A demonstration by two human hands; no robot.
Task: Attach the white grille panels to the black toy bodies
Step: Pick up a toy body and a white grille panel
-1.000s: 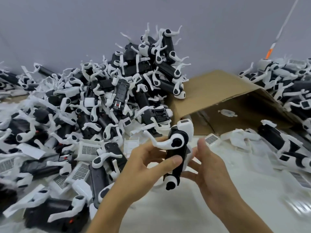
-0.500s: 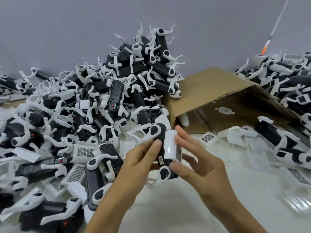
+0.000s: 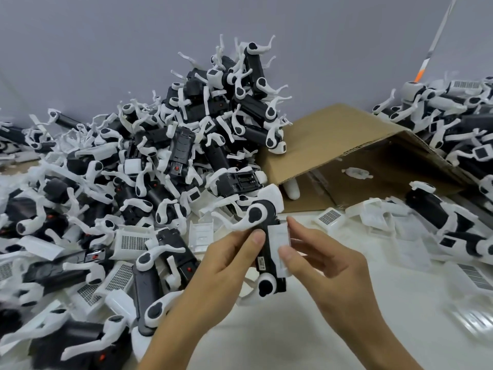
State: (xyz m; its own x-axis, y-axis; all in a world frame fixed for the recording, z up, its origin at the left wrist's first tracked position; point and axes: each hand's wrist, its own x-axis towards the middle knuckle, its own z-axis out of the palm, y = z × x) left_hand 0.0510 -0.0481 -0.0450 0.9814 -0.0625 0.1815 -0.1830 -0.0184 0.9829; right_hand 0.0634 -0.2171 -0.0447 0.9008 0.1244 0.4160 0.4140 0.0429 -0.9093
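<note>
My left hand grips the black plastic toy body upright; my right hand, just beside, pinches the white rectangular grille panel lengthwise against it.

My left hand sits at lower centre of the frame, forearm rising from the bottom edge, fingers curled round what I hold with the thumb laid across its near face, nail up. My right hand comes in from the lower right, palm turned toward the left one, thumb pressing flat on the front and the index finger reaching over the top, the other fingers loosely spread behind.
</note>
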